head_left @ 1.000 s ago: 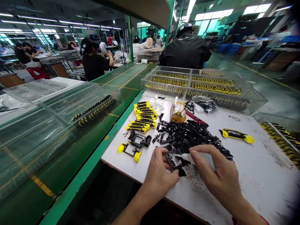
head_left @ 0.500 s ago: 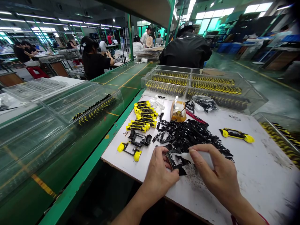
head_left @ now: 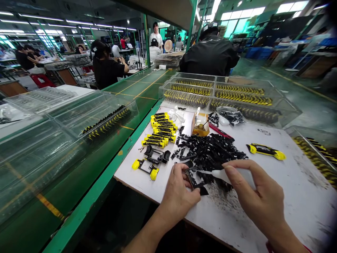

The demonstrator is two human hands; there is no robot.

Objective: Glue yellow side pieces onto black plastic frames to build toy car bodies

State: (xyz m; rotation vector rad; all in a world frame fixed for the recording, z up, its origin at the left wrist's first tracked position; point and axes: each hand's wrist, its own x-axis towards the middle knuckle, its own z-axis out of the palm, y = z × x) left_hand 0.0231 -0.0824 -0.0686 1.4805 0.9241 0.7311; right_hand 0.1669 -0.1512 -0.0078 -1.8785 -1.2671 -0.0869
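The left hand (head_left: 179, 191) pinches a small black plastic frame (head_left: 196, 181) beside a heap of glossy black plastic parts (head_left: 213, 153) on a white counter (head_left: 295, 196); the right hand (head_left: 259, 196) closely grips a slim white tool (head_left: 231, 174) reaching the frame.

A flat black plastic frame (head_left: 195, 181) with an open rectangular centre sits tilted in the left hand (head_left: 179, 193), just below the heap of black plastic parts (head_left: 210, 151). The right hand (head_left: 259, 195) pinches a slim white flat-bladed tool (head_left: 231, 174), its thin tip reaching left to the frame's upper edge.
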